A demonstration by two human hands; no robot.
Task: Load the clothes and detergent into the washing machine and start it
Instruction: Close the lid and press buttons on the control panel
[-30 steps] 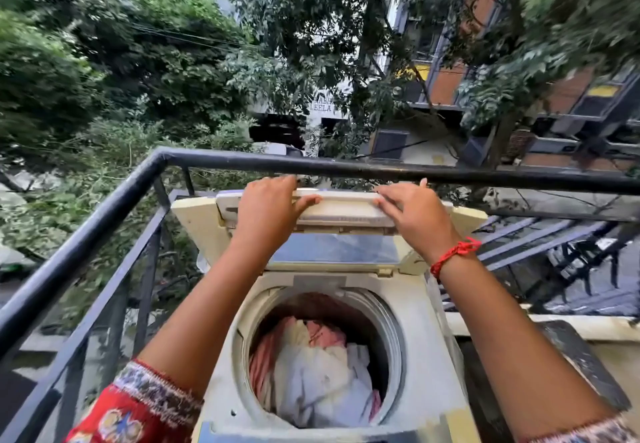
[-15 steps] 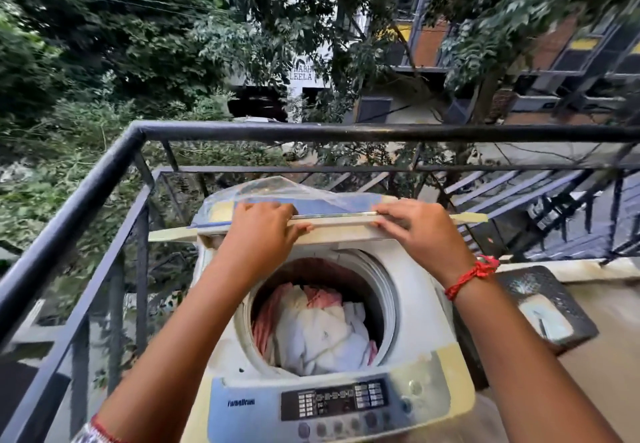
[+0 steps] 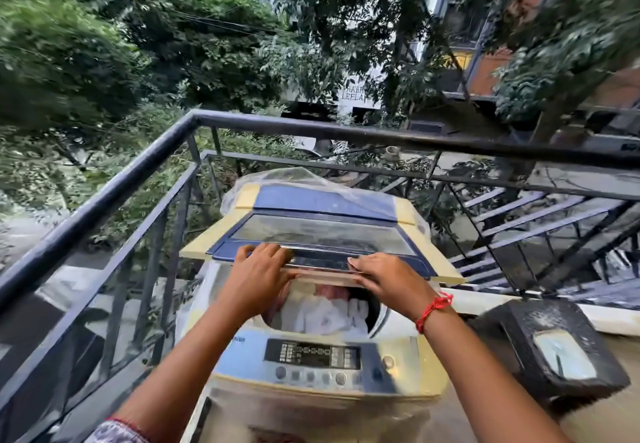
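A cream top-loading washing machine (image 3: 398, 342) stands in front of me on a balcony. Its blue and cream folding lid (image 3: 322, 231) is partly lowered over the drum, with the front edge still raised. My left hand (image 3: 258, 271) and my right hand (image 3: 388, 278) both grip that front edge from above. Under the lid, white and pink clothes (image 3: 325, 314) lie in the drum. The control panel (image 3: 311, 354) with its buttons faces me at the front. I see no detergent.
A dark metal railing (image 3: 114, 186) runs along the left and the far side, close behind the machine. A dusty black box-like object (image 3: 554, 349) sits on the floor to the right. Metal stairs (image 3: 540, 220) lie beyond the railing on the right.
Both hands have pulled the lid from upright down and towards me, so that it now covers most of the drum opening. The camera has tilted downward.
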